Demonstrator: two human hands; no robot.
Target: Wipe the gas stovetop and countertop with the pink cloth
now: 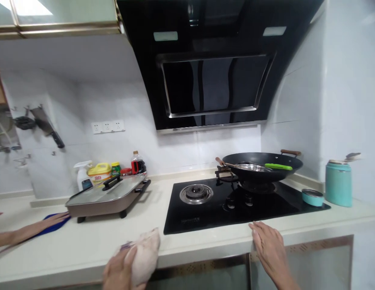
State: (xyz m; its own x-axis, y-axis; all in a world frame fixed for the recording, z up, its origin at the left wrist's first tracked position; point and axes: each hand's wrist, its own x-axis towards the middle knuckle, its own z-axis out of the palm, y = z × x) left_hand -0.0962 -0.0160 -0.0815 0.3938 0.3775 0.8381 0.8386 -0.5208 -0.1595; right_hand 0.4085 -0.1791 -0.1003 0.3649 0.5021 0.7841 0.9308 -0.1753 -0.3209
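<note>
My left hand [119, 268] is closed around a pale, crumpled rag [147, 251] at the counter's front edge, left of the cooktop. My right hand [268, 246] rests on the front edge of the countertop [205, 245], just below the cooktop, with its fingers stretched out and nothing in them. Between and beyond both hands lies the black gas cooktop [187, 217]. On its right burner sits a wok [250, 175] with a metal lid or strainer [253, 166] and a green-handled utensil [278, 166] inside.
An electric pan [99, 207] with a glass lid stands left of the cooktop, bottles behind it. At far left, another person's hand [54, 219] presses a blue cloth [54, 228]. A teal flask [338, 183] and its cup [312, 197] stand right. A range hood [214, 86] hangs above.
</note>
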